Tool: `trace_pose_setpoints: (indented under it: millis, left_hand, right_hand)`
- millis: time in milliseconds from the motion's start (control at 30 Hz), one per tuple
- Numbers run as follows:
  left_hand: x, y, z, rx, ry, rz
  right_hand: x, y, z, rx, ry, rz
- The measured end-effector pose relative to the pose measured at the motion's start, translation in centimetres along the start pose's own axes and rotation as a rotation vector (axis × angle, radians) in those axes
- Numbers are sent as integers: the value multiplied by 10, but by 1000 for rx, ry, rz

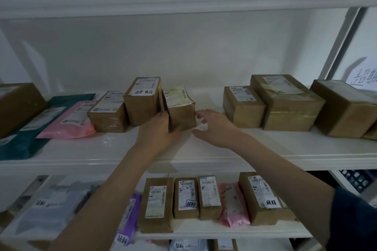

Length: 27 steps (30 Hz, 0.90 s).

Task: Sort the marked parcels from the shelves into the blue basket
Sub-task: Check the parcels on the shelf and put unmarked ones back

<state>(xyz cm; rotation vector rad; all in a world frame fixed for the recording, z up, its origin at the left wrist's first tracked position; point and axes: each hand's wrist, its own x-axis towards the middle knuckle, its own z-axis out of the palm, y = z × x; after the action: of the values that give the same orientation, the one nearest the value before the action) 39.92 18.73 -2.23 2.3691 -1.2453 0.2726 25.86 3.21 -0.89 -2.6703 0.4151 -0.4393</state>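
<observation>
Both hands at the middle shelf, on the small cardboard box.

I see the white shelving unit with parcels on two tiers. The middle tier holds, at the right, three large taped cartons, and at the left a teal mailer under a pink mailer. At centre stands a tall box with a handwritten mark label, upright and touching a lower box on its left. Just right of it sits a small box with a yellowed label, tilted. My left hand grips that small box at its front left corner, fingers curled round it. My right hand is beside its right edge, fingers spread and loose, fingertips near the box; I cannot tell whether they touch. Below, several marked parcels remain. The blue basket is out of view.
</observation>
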Motion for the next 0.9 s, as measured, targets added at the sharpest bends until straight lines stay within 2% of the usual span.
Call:
trace_pose_setpoints:
  millis: [367,600,767,900]
  left_hand:
    - [-59,24,-13,35,-4,53]
    - [-37,20,-13,-155,-74,61]
    - [-25,28,-1,-128,-11,57]
    - [-20,37,-3,-109,25,119]
  right_hand:
    - [-54,9,-7,61,138,-105]
    - [-31,-2,-9,-6,84,-96]
    - [-21,-1,-3,36,66,-23]
    - [-26,4,-6,51,121,-21]
